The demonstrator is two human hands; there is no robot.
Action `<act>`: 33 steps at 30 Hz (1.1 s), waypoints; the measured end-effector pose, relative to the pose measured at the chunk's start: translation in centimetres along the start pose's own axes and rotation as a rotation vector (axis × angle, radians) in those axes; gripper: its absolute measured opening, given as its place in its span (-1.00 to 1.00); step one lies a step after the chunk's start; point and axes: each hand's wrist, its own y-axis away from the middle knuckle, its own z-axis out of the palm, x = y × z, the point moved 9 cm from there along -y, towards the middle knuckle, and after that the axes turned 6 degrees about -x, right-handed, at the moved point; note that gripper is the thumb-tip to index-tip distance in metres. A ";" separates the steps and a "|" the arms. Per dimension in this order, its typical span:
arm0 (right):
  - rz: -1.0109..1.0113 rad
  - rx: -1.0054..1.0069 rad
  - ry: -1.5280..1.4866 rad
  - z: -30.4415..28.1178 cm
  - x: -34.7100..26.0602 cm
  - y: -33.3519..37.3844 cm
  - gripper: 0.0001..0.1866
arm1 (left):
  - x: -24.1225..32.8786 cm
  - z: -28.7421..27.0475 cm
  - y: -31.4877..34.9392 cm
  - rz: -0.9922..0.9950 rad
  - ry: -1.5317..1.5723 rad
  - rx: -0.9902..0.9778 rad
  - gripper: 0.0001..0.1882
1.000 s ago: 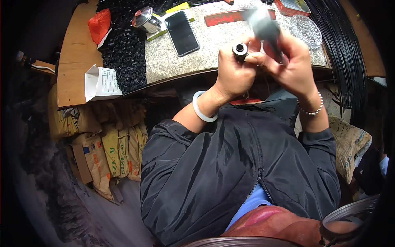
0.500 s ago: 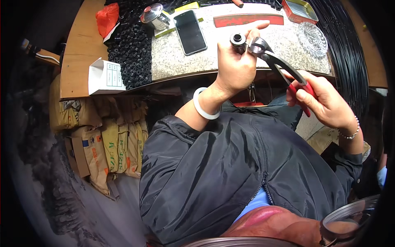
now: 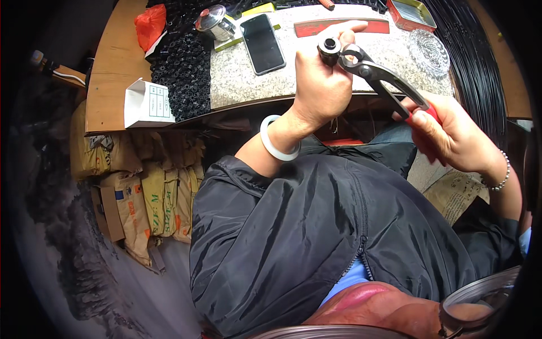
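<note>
My left hand is closed around a short black cylindrical piece with a round hole and a shiny ring at its upper end. In my right hand is a pair of pincers with dark metal arms and red grips, its fingers wrapped round the handles. The rounded pincer jaws lie right beside the upper end of the cylindrical piece, close to my left fingertips. Whether the jaws grip anything I cannot make out. Both hands are above the near edge of the table, in front of my dark jacket.
A heap of small black parts covers the table's left side, by a white box. Behind are a phone, a metal canister, a red bar and a glass dish. Black rods lie right.
My right hand has shifted right and slightly down, and the pincers lie flatter, their handles closer together. The jaws are now nearer the cylindrical piece. My left hand has moved slightly left.
</note>
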 end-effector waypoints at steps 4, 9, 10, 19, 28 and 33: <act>-0.286 0.072 0.030 -0.4 -1.6 -0.1 -0.73 | -0.5 -0.1 0.2 -0.099 0.105 0.008 -0.79; -0.183 0.151 0.215 -1.4 -2.8 0.8 -0.73 | -0.2 0.1 -0.1 -0.056 0.048 -0.015 -0.77; -0.211 0.187 0.376 -1.6 -3.7 1.1 -0.74 | 0.2 0.2 -0.2 -0.024 -0.053 -0.026 -0.76; -0.349 0.361 0.468 -3.0 -2.7 0.3 -0.66 | -0.1 -0.8 -1.4 -0.095 -0.126 -0.013 -0.83; -0.020 0.858 1.026 -8.0 11.1 -6.0 -0.61 | -7.8 1.4 7.4 -0.209 -0.150 0.014 -0.71; -0.083 1.058 1.300 -7.2 9.5 -6.1 -0.58 | -17.6 2.7 14.9 -0.277 -0.164 -0.082 -0.69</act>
